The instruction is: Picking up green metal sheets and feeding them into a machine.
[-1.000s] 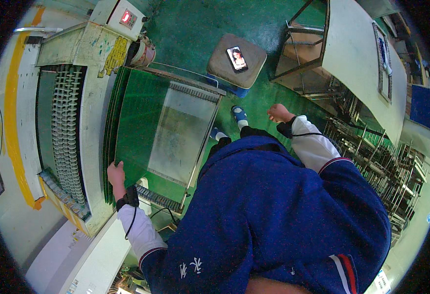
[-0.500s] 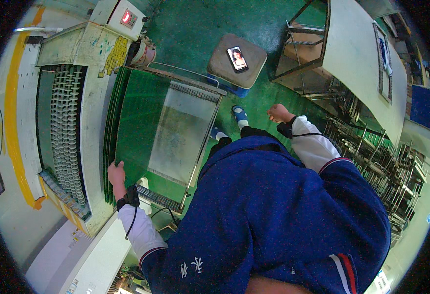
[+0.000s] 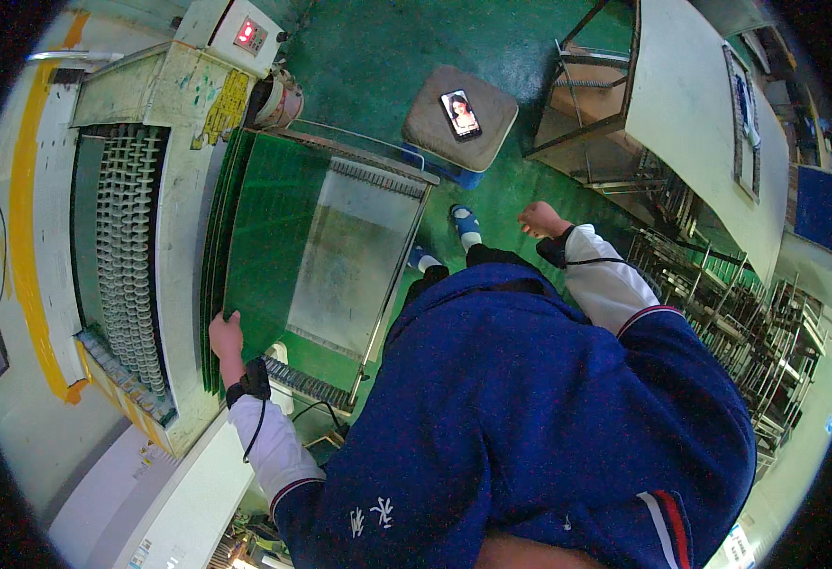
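At the left, my left hand point(image 3: 226, 337) is closed on the near edge of a large green panel point(image 3: 266, 228), a thin board that looks like a circuit board sheet. Several more green panels point(image 3: 215, 256) stand upright just left of it, in a metal rack point(image 3: 399, 275) with slotted rails. My right hand point(image 3: 543, 220) hangs over the floor to the right, apart from everything, its fingers curled in with nothing visible in them. How my left fingers wrap behind the panel is partly hidden.
Left of the rack is a machine with rows of rollers point(image 3: 131, 256) and a control box point(image 3: 236, 36). A bucket point(image 3: 281, 102) sits behind the rack. Ahead, a stool point(image 3: 435, 109) bears a lit phone point(image 3: 460, 115). Metal racks point(image 3: 719, 313) and a white-topped table point(image 3: 691, 104) are on the right.
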The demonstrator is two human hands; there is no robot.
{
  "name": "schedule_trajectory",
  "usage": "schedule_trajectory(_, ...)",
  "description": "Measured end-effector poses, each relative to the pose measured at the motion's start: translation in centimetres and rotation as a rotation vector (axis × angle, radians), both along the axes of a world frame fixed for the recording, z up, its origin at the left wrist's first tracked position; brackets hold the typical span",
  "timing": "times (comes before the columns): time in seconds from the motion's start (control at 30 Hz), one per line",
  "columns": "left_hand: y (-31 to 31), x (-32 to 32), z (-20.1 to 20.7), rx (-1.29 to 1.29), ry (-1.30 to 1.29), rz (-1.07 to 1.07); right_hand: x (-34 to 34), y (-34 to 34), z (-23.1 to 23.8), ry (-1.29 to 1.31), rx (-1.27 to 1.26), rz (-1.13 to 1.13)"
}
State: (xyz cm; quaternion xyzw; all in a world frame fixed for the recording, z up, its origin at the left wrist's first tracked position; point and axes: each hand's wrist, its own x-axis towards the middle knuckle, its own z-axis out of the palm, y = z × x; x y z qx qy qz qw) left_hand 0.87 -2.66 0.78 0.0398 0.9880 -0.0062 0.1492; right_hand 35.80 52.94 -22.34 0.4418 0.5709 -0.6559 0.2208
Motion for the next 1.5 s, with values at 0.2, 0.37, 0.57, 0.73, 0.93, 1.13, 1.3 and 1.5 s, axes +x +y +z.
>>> schedule_trajectory(0.2, 0.2, 0.2, 0.1, 0.012, 0.004, 0.045, -0.5, -0.3, 1.1, -0.022, 0.046, 0.034)
schedule_trajectory(0.37, 0.1, 0.1, 0.1, 0.056, -0.004, 0.028, -0.4, 0.1, 0.7, 0.008, -0.073, -0.018)
schedule_trajectory(0.57, -0.3, 0.0, -0.4, 0.029, 0.035, 0.014, 0.1, 0.2, -0.3, 0.050, -0.044, 0.051)
schedule_trajectory(0.73, -1.4, -0.5, -1.4, 0.045, 0.054, -0.019, -0.5, -0.2, 0.4, -0.044, 0.009, 0.061)
schedule_trajectory(0.93, -2.5, -0.7, -2.1, 0.025, 0.078, -0.030, 0.1, 0.5, -1.2, -0.009, -0.172, -0.010)
schedule_trajectory(1.13, 0.2, -0.2, -0.2, 0.014, 0.040, -0.013, 0.9, 0.8, -2.6, 0.041, -0.181, -0.029)
schedule_trajectory(1.3, -0.5, -0.1, -0.3, 0.020, 0.056, -0.010, 0.7, 0.9, -3.7, 0.032, -0.163, 0.068)
schedule_trajectory(1.5, -0.6, -0.3, -0.5, 0.033, 0.033, -0.008, 0.0, 0.9, -2.9, -0.035, -0.186, 0.097)
